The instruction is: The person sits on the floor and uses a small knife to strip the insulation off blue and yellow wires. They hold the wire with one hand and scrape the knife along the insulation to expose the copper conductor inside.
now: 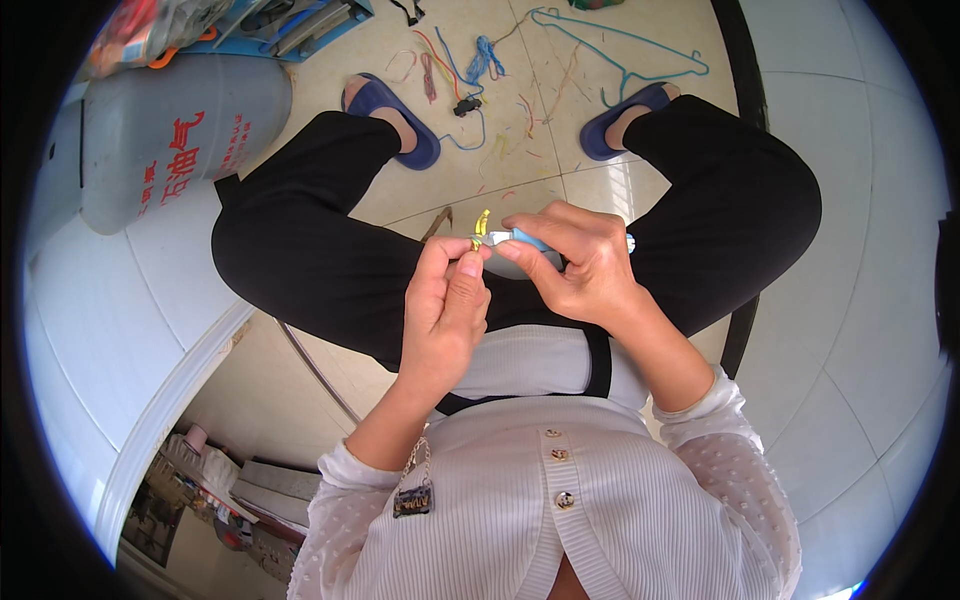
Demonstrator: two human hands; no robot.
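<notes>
Both my hands meet above my lap. Between thumb and forefinger, my left hand [450, 300] pinches a small yellow strip [482, 223], perhaps tape or wire insulation, whose end sticks up. My right hand [581, 259] is closed around a slim tool with a light blue handle [531, 239]; its pale tip touches the yellow strip at my left fingertips. The exact kind of tool cannot be told. Beyond my knees, a bundle of blue cord [484, 61], red and yellow wires [442, 60] and a small black connector-like part [467, 106] lie on the tiled floor.
A grey gas cylinder [187, 135] lies at the left, beside a blue rack [315, 34] of tools or parts. Coloured wire scraps [529, 116] are scattered between my slippers. A teal clothes hanger [645, 49] lies at the upper right. Tiled walls flank me.
</notes>
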